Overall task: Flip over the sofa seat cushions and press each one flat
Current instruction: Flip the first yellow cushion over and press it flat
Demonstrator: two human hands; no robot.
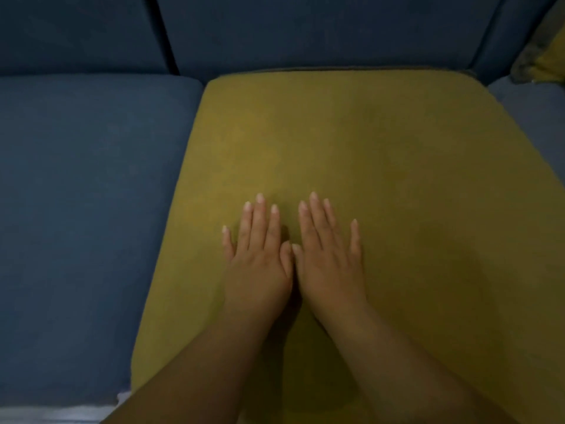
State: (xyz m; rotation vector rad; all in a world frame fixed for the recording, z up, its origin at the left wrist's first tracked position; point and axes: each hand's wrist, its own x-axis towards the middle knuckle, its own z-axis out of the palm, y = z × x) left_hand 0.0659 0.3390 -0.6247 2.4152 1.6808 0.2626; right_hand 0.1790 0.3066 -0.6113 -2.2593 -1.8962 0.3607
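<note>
The middle seat cushion (351, 142) shows an olive-yellow face and lies in its place on the sofa. Both of my hands lie palm down on its near half, side by side with thumbs touching. My left hand (260, 258) has straight, slightly spread fingers pointing toward the backrest. My right hand (330, 255) lies flat the same way just to its right. The left seat cushion (91, 194) shows its dark blue face. At the right edge a strip of another blue seat cushion (538, 117) is visible.
Dark blue back cushions (305, 29) stand behind the seats. A yellow and grey pillow (544, 53) sits in the far right corner. A pale strip of floor (55, 414) shows at the bottom left, below the sofa's front edge.
</note>
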